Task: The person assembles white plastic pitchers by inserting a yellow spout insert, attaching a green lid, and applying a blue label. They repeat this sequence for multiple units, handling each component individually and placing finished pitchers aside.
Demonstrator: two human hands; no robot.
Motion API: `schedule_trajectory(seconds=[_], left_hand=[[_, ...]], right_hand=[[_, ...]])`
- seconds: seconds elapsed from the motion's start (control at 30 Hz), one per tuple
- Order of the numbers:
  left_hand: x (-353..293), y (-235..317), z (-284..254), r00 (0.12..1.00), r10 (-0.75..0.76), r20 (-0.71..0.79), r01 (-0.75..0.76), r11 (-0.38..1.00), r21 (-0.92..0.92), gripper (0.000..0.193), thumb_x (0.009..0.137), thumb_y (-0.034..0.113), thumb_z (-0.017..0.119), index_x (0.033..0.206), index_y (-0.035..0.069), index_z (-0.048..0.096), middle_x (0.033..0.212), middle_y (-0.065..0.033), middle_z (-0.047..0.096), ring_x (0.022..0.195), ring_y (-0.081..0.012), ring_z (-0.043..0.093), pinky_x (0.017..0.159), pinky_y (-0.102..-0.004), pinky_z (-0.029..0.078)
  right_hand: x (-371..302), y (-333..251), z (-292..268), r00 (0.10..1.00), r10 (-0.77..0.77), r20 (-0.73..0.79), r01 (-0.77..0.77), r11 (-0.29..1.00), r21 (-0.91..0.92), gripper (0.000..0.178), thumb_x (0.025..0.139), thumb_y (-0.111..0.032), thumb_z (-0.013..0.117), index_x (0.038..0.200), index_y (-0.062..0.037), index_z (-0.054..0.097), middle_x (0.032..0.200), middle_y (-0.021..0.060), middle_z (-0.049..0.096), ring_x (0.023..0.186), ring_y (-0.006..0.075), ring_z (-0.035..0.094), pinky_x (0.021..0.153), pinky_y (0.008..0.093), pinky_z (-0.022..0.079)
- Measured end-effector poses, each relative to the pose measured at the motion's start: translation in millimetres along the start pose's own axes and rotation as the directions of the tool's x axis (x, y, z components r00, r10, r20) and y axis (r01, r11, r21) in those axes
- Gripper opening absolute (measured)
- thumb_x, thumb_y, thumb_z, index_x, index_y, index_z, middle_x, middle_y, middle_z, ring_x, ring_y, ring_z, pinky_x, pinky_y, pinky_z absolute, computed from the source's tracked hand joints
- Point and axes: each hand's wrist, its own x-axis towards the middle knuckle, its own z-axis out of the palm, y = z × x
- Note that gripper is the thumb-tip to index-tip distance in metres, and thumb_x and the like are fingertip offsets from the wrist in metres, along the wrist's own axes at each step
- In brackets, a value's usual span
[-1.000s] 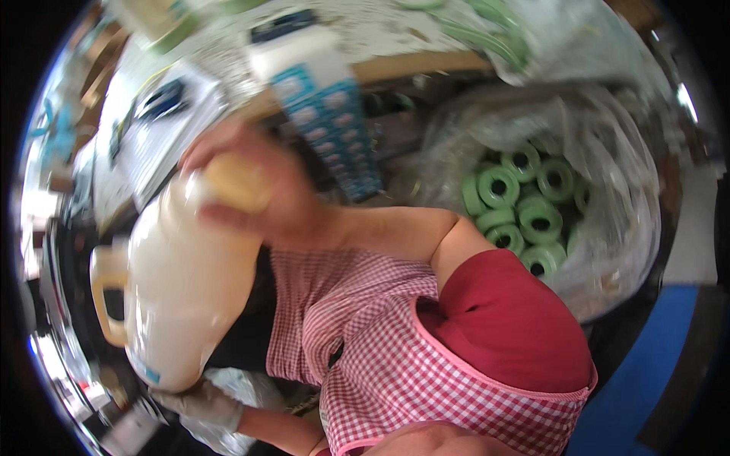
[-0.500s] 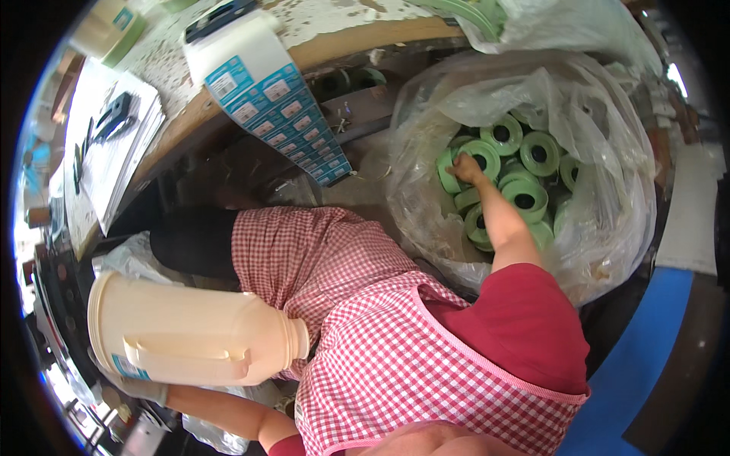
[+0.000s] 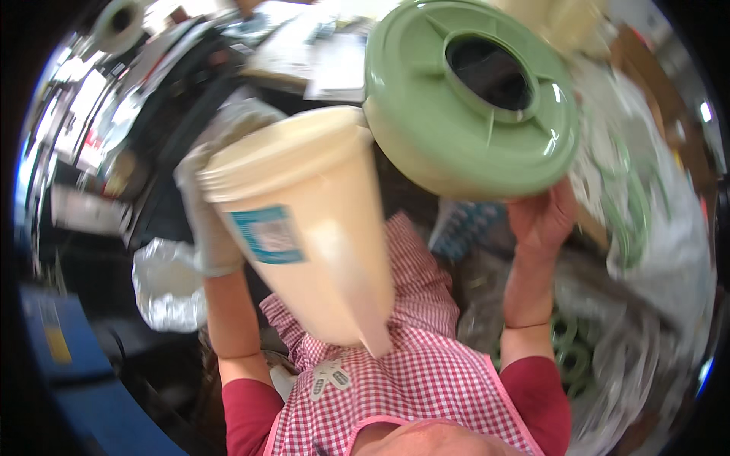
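A cream plastic jug (image 3: 327,228) with a moulded handle and a blue label hangs tilted in front of my chest, its wide ringed end up. My left hand (image 3: 209,209), in a pale glove, is closed round the jug's side near that wide end. To the right, my right hand (image 3: 541,216) grips the lower rim of a round green plastic base (image 3: 426,129) with a dark centre hole. The base is held up close to the camera, beside the jug's wide end. Some of the right fingers are hidden behind it.
Down at the right is a clear plastic bag (image 3: 631,342) with several green bases (image 3: 570,353) inside. Green strips (image 3: 627,205) lie on white sheeting at the right. A label strip (image 3: 464,228) hangs behind the base. Papers (image 3: 338,68) lie on the far bench.
My right hand has left the bag and risen, now holding a green base. My left hand has raised the jug from my lap side and turned it wide end up.
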Motion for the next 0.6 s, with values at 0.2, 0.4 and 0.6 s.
schedule_trajectory(seconds=[0.2,0.4,0.6], left_hand=[[-10.6,64.8,-26.3,0.971,-0.219,0.1,0.228,0.699,-0.678,0.045,0.108,0.022,0.048,0.144,-0.005,0.048,0.14,-0.0167,0.059,0.127,-0.0222,0.06,0.108,-0.0348,0.049],[-20.5,63.8,-42.7,0.963,-0.263,-0.066,0.221,0.902,-0.371,0.044,0.11,0.028,0.039,0.138,-0.001,0.056,0.125,-0.0098,0.066,0.111,-0.0145,0.065,0.097,-0.029,0.053],[-4.8,50.2,-35.9,0.915,-0.397,-0.071,0.28,0.751,-0.598,0.063,0.111,0.049,0.035,0.147,-0.002,0.049,0.135,-0.0144,0.061,0.12,-0.0189,0.063,0.105,-0.0325,0.05]], right_hand=[[79.1,119.7,18.8,0.649,0.673,0.356,-0.707,0.706,-0.047,0.054,0.111,-0.019,0.046,0.163,-0.0116,0.032,0.145,0.0108,0.058,0.117,0.0202,0.068,0.094,0.0338,0.059],[64.0,179.1,77.2,0.812,0.491,0.316,-0.367,0.85,-0.377,0.077,0.103,-0.064,0.052,0.15,-0.0048,0.041,0.147,0.0116,0.051,0.139,0.0198,0.048,0.116,0.0372,0.039],[83.7,213.3,74.7,0.757,0.597,0.266,-0.59,0.799,-0.115,0.075,0.106,-0.07,0.035,0.147,-0.008,0.043,0.138,0.0103,0.058,0.13,0.0187,0.057,0.109,0.0354,0.047]])
